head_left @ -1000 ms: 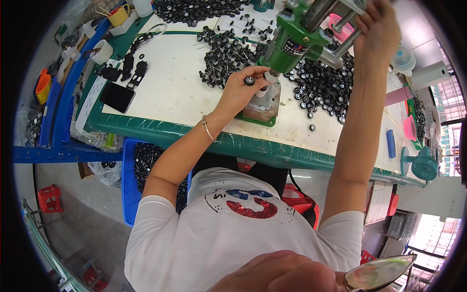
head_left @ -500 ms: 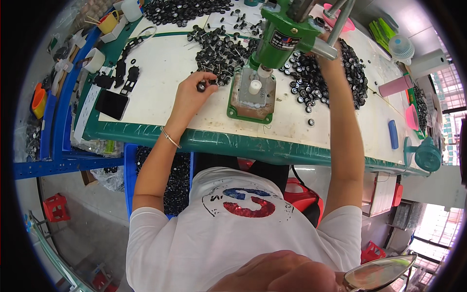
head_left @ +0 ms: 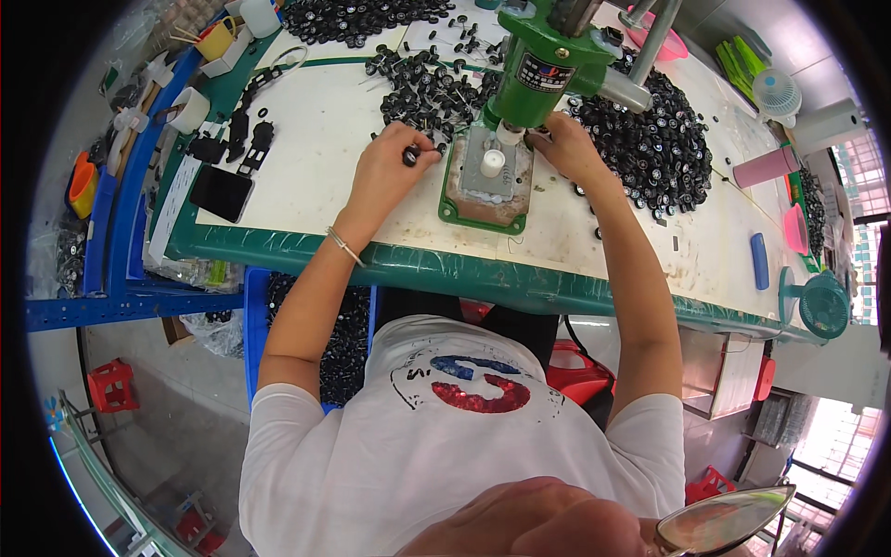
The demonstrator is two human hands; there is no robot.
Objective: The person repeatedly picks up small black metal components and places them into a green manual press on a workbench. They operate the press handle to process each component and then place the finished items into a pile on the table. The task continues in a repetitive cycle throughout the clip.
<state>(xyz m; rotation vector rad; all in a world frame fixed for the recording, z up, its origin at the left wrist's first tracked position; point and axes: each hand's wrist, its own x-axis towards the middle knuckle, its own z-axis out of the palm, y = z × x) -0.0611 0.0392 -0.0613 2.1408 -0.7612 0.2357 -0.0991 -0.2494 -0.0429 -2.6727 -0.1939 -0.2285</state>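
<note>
A green hand press point(head_left: 531, 85) stands on the table before me. Its base plate point(head_left: 478, 212) carries a white round peg point(head_left: 492, 163). Left of the base, my left hand point(head_left: 394, 167) is closed on a small black wheel point(head_left: 410, 156), beside a heap of black wheels with thin metal pins point(head_left: 418, 96). My right hand point(head_left: 568, 150) is at the right side of the press, just below the green head, fingers pinched together. Something dark shows at its fingertips, partly hidden by the press. Behind that hand lies a large heap of black wheels with silvery centres point(head_left: 664, 139).
The press's lever handle point(head_left: 626, 91) juts out to the right. A black phone point(head_left: 223, 195) and black plastic parts point(head_left: 258, 147) lie at the left. A blue bar-shaped thing point(head_left: 759, 260) and a small green fan point(head_left: 822, 304) are near the right edge. More wheels point(head_left: 343, 23) lie far back.
My right hand has come from behind the lever handle, over the right heap, left and nearer to the side of the press. My left hand has shifted slightly toward the press, still gripping a wheel.
</note>
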